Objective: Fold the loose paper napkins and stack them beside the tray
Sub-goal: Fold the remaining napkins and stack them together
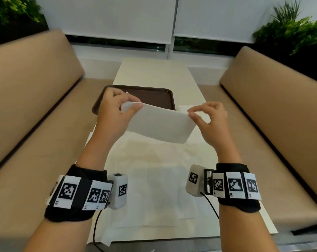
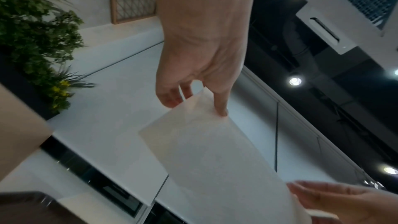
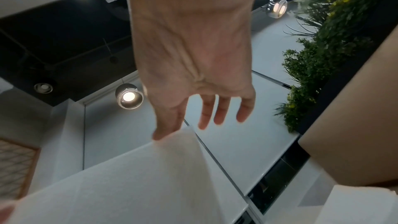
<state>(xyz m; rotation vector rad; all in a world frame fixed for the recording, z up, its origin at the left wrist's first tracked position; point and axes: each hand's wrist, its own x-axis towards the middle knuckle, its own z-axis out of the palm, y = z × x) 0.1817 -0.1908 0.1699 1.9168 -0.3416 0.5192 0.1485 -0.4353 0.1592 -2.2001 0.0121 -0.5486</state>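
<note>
- The person's left hand (image 1: 116,113) pinches the upper left corner of a white rectangular paper napkin (image 1: 159,124) between thumb and fingers; the left wrist view shows the thumb (image 2: 221,106) laid on the napkin's face and fingers behind it.
- The right hand (image 1: 208,119) pinches the upper right corner of the same napkin; in the right wrist view the thumb (image 3: 168,125) meets the napkin's top edge, and the other three visible fingers hang straight and free of the paper.
- The napkin is held in the air above the table, its top edge stretched between the two hands and sloping down to the right, its lower edge hanging free. It appears folded in half, but the layers cannot be told apart with certainty.
- A dark brown rectangular plastic tray (image 1: 154,93) lies on the long white table (image 1: 152,71) beyond the hands, its left rim near the table's left edge. A small white corner shows on the tray behind the left hand.
- Loose white paper napkins (image 1: 154,179) lie spread flat on the near table, overlapping, below the held one; one corner overhangs the near edge.
- More white paper (image 1: 190,108) lies on the table right of the tray; whether folded cannot be told.
- Tan cushioned benches (image 1: 35,106) flank the table on both sides, with open room above the table between them.
</note>
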